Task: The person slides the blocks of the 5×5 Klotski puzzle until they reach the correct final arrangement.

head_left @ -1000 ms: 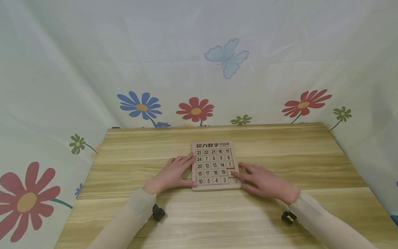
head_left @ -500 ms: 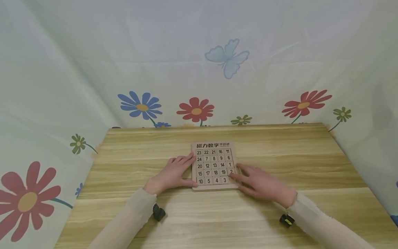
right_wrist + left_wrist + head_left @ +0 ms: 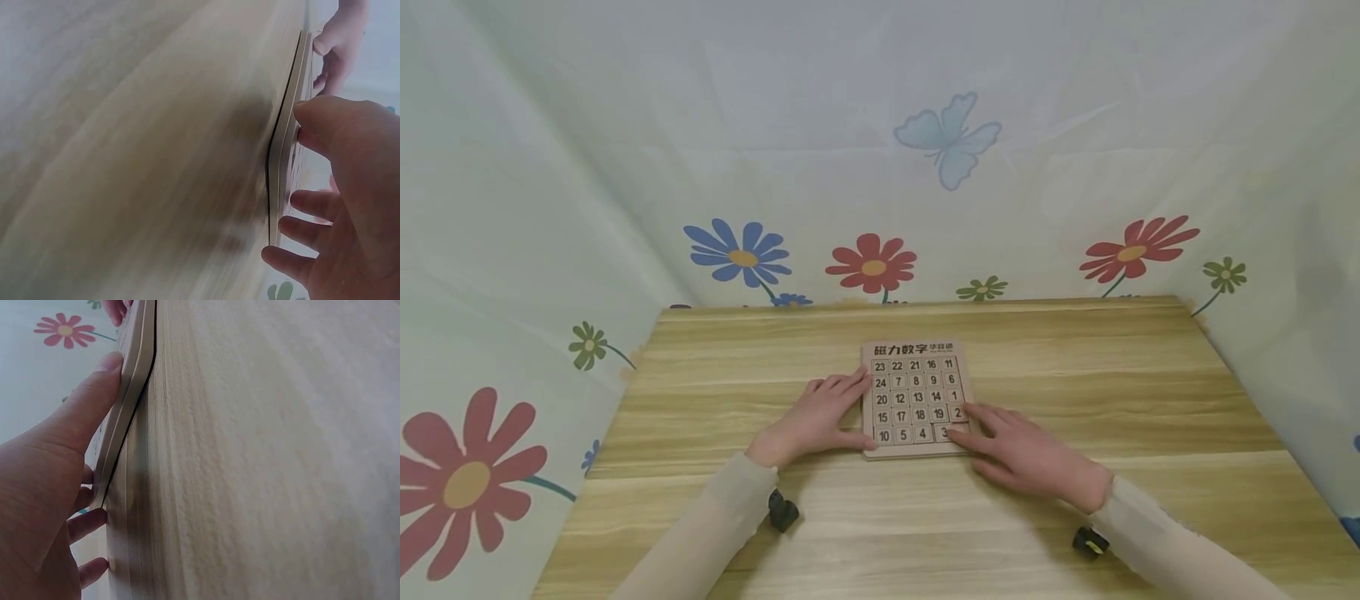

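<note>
With the clock face centred on the number puzzle (image 3: 917,451) as seen by the head camera, the board is lying on the worktop (image 3: 1075,350). At nine o'clock its edge is being braced by the left hand (image 3: 815,423), thumb and fingers spread wide. Toward five o'clock, tile 3 (image 3: 944,432) is being touched by the right hand (image 3: 1030,450), loosely spread, nothing being gripped. Sliding is probably served best by light, square pressure toward three o'clock. The tile's right side is being covered by fingers; numbers are being lost in both wrist views.
</note>
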A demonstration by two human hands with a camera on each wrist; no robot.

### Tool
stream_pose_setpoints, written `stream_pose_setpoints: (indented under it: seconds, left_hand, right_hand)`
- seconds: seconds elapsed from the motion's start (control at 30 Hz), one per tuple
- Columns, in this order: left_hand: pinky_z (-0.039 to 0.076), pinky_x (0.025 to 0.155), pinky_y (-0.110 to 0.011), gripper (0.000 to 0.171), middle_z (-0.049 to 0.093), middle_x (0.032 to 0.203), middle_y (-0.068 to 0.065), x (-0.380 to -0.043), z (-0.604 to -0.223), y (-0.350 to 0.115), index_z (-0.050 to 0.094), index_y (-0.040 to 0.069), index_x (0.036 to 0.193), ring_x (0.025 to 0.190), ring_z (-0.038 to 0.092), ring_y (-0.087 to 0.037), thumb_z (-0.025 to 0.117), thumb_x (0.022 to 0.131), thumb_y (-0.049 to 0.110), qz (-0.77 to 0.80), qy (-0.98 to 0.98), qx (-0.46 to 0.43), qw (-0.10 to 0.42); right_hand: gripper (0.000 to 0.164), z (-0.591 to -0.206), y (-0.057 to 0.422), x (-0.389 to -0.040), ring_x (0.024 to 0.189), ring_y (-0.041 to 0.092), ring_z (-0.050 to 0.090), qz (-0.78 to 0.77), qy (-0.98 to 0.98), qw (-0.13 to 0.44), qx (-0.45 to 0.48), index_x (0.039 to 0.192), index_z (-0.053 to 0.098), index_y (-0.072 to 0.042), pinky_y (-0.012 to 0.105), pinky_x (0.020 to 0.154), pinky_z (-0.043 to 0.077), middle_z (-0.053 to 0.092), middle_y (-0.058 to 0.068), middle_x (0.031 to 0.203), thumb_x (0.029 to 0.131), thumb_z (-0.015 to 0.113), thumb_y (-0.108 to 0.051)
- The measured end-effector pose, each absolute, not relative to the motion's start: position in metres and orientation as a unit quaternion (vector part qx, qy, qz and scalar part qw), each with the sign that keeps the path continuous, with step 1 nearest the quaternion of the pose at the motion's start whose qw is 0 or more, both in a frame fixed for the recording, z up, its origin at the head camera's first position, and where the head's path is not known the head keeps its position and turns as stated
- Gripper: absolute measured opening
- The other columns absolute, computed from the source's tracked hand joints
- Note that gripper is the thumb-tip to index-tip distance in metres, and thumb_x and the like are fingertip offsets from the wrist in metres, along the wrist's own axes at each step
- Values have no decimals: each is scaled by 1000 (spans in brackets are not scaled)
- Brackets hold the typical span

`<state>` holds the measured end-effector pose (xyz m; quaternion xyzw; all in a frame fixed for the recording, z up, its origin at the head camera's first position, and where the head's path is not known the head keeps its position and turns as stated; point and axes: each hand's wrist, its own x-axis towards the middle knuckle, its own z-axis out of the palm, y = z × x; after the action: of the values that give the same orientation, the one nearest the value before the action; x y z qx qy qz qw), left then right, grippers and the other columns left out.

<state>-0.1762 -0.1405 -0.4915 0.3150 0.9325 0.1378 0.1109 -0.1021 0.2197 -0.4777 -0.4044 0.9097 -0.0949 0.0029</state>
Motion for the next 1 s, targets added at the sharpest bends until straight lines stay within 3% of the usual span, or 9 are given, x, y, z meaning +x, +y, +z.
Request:
stream_pose_setpoints:
  seconds: [0.63, 0.83, 1.0]
  left_hand:
    - [28, 118, -59, 111, 22, 173, -9, -177, -492, -143, 30, 10, 165, 152, 33, -33, 70, 84, 75, 146, 929, 326, 99]
    - [28, 118, -58, 110, 21, 173, -8, -177, -493, -143, 30, 11, 165, 152, 32, -32, 69, 84, 75, 141, 930, 324, 101]
    - [27, 119, -58, 111, 20, 173, -7, -177, -492, -141, 29, 12, 166, 153, 31, -31, 68, 84, 77, 141, 931, 320, 108]
  right_hand:
    - [53, -480, 238, -100, 143, 42, 46, -87, 918, 3, -388, 152, 56, -19, 61, 113, 40, 39, 23, 163, 103, 65, -38]
    - [50, -481, 228, -103, 142, 40, 49, -86, 903, -23, -421, 149, 60, -19, 60, 112, 41, 43, 20, 160, 102, 66, -35]
    - [51, -482, 211, -104, 145, 39, 45, -88, 899, -10, -429, 151, 58, -21, 60, 114, 39, 41, 18, 163, 103, 64, -36]
